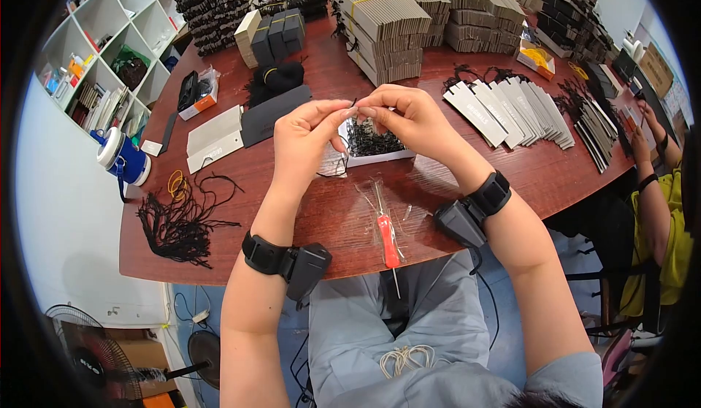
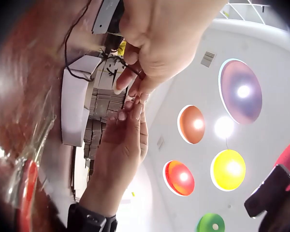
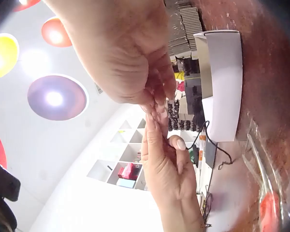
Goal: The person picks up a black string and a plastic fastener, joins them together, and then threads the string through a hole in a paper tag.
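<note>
Round ceiling lamps [image 2: 243, 92] light me brightly and burn out white in my 2 wrist views. My left grip [image 1: 310, 130] and right grip [image 1: 410, 119] look clearly lit; the bench [image 1: 328, 218] has a soft sheen. My head view curves into black corners; the red handle [image 2: 28, 193] blurs at my left wrist.

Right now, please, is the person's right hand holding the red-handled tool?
No, the red-handled tool lies on the table, apart from the right hand.

Black cord [image 2: 66, 43] partly hidden by fingers [image 2: 134, 128], blurred red screwdriver handle [image 2: 27, 193] cut off in both wrist views
</note>
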